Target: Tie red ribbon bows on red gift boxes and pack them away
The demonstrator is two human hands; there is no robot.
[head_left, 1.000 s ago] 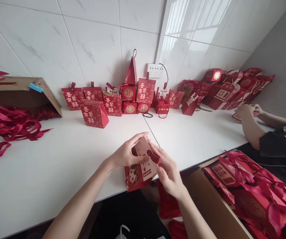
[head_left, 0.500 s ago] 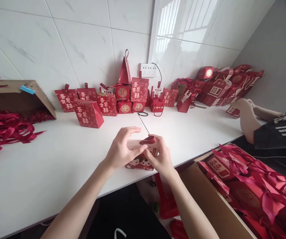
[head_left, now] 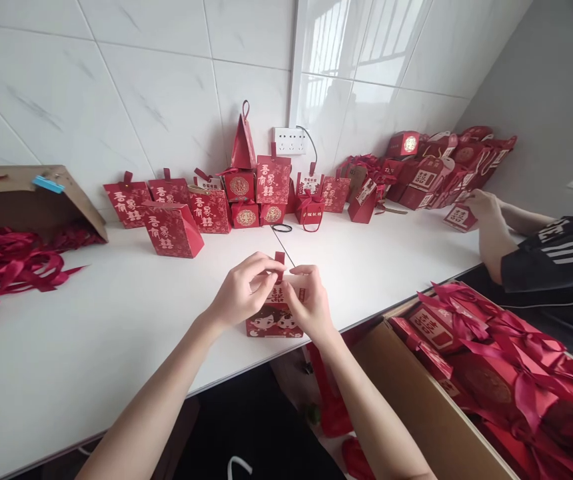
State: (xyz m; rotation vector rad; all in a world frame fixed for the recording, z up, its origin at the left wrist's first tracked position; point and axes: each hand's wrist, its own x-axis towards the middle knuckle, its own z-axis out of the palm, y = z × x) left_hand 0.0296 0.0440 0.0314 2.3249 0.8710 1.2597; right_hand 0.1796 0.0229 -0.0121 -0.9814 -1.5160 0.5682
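Observation:
A red and white gift box [head_left: 272,325] with two cartoon faces on its front stands upright on the table near its front edge. A dark red strap [head_left: 280,257] sticks up from the box top. My left hand [head_left: 240,291] is closed at the upper left, thumb and fingers pinching the strap. On the other side my right hand [head_left: 312,301] grips the box's upper right part, its thumb on the front and its fingers behind. The hands hide much of the box's upper edge.
Several finished red boxes [head_left: 171,230] line the wall. Loose red ribbons [head_left: 11,257] spill from a cardboard box [head_left: 26,180] on the left. A carton [head_left: 416,393] of ribboned boxes stands at right. Beyond it, another person's hands [head_left: 484,207] hold a red box [head_left: 460,217].
The strap was bent over as a loop and now stands upright. My left hand's spread fingers have closed on it. My right hand stays at the box's right side.

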